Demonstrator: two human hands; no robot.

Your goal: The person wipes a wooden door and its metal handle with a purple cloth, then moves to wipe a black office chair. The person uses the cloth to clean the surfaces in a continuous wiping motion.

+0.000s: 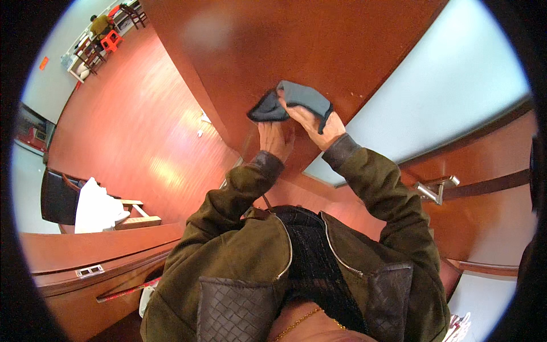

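A grey cloth (304, 95) with dark edging is bunched up in front of me, in both hands. My right hand (312, 124) grips its lighter part, which drapes over the backs of the fingers. Below the cloth's dark fold (270, 107) is my left hand (273, 139), its fingertips hidden by the fabric. Both hands are close together before a large reddish-brown wooden panel (273, 42). I cannot tell whether the cloth touches the wood.
At right is a pale panel (431, 89), with a metal lever handle (437, 189) on wood below. A wooden edge with a metal plate (89, 271) stands at lower left. White fabric (95, 207) lies over a chair. Far off, a person (101, 26) sits near a red stool (112, 40).
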